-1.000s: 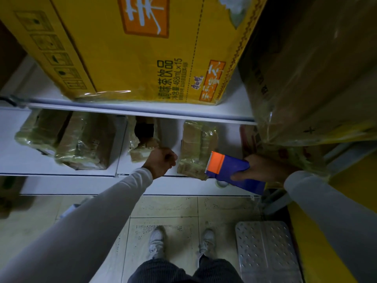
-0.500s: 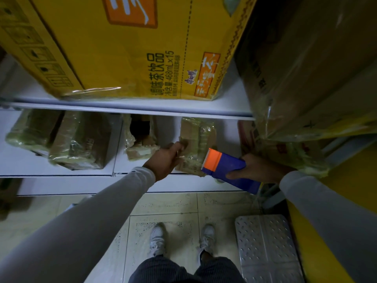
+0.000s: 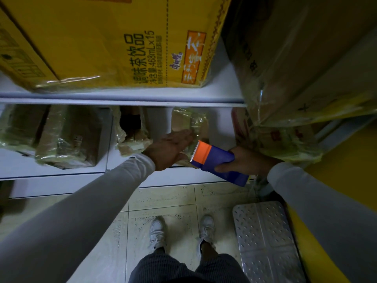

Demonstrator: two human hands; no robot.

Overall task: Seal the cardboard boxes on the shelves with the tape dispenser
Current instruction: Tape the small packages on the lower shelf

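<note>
— Where are the hands?

— The left hand (image 3: 169, 149) reaches onto the lower shelf (image 3: 53, 172) with its fingers straight, laid flat against a small tape-wrapped cardboard box (image 3: 190, 127). The right hand (image 3: 244, 162) is curled round a tape dispenser (image 3: 216, 162), blue in the body with an orange front and a toothed cutting edge. That edge points at the same small box, just beside the left hand's fingers; whether it touches the box, I cannot tell.

— And the other boxes?

— Left of that box on the lower shelf stands a torn box (image 3: 131, 131) with a dark hole in its wrapping, close by the left wrist. Further left sit two brown boxes (image 3: 67, 137) under glossy tape, side by side. At the right end of that shelf, behind the right hand, is a crumpled box with red print (image 3: 281, 137). On the upper shelf (image 3: 122, 97) rests a large yellow carton (image 3: 102, 41) with Chinese lettering and an orange label, and right of it a big brown box (image 3: 306, 58), taped along its lower edge.

— What lies below?

— Pale floor tiles (image 3: 163, 199), the person's white shoes (image 3: 157, 231) and striped trousers (image 3: 183, 268), both sleeves grey. To the right of the feet stands a metal step (image 3: 265, 237) with a raised pattern, and beside it a yellow surface (image 3: 318, 262).
</note>
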